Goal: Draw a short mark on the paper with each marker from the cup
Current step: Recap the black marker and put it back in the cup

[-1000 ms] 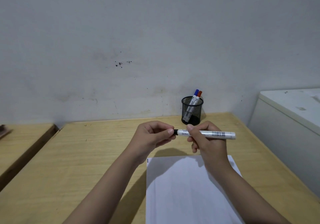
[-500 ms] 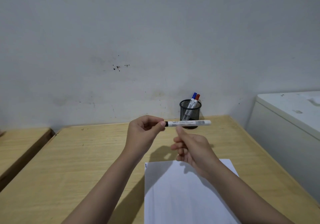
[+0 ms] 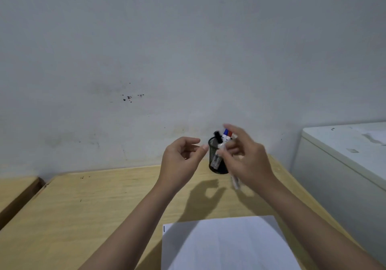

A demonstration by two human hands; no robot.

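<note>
- The right hand (image 3: 248,161), just right of the frame's middle, holds the black-capped marker (image 3: 226,157) steeply tilted, its cap up beside the cup (image 3: 217,154) and its blurred white barrel poking out below the palm. The fingers look curled round the barrel, though motion blur hides exactly how firmly.
- The left hand (image 3: 181,159), just left of the cup, holds nothing; thumb and fingers are loosely parted and bent, near the cup rim but apart from it.
- The black mesh cup stands at the far edge of the wooden table (image 3: 94,207), close to the wall (image 3: 188,50). A blue-capped marker (image 3: 225,133) and a red-capped marker (image 3: 229,134) stand in it, caps up.
- The paper (image 3: 225,246) lies at the bottom centre of the frame, with one short dark mark (image 3: 164,229) at its upper left corner.
- Judged step: the black marker, already capped, seems on its way back into the cup; one mark done, blue and red left.
- The next move likely calls for steering the barrel end over the rim without knocking the light cup or the two markers leaning inside, then pinching one of those caps.
- Room: bare table lies open to the left and between cup and paper. To the right, the table edge and a white cabinet (image 3: 344,165) stand near, so there is less room on that side.
</note>
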